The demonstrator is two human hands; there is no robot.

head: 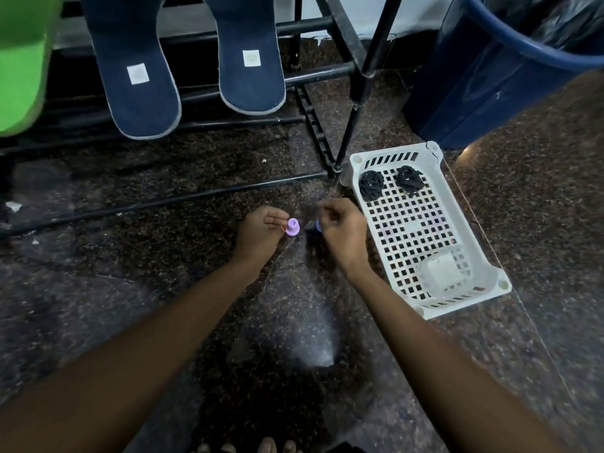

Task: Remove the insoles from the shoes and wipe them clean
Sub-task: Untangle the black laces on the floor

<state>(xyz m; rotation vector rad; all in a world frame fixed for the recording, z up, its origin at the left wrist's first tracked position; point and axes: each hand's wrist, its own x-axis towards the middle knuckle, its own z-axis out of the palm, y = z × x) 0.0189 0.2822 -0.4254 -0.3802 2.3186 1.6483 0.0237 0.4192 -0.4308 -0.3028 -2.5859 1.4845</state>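
Two dark blue insoles [137,70] [251,57] with small white labels lean against the bars of a black shoe rack [313,76] at the top. Low over the dark speckled floor, my left hand [261,230] pinches a small lilac cap [292,227] between its fingertips. My right hand [343,230] is curled around a small dark bottle [313,227], of which only the neck end shows. The two hands are a short gap apart, cap facing bottle.
A white plastic basket [470,223] lies right of my hands, holding two black lace bundles [371,186] [408,179] and a clear small container [441,273]. A blue bin [483,80] stands at top right. A green item [19,67] sits at top left. My toes [248,447] show at the bottom.
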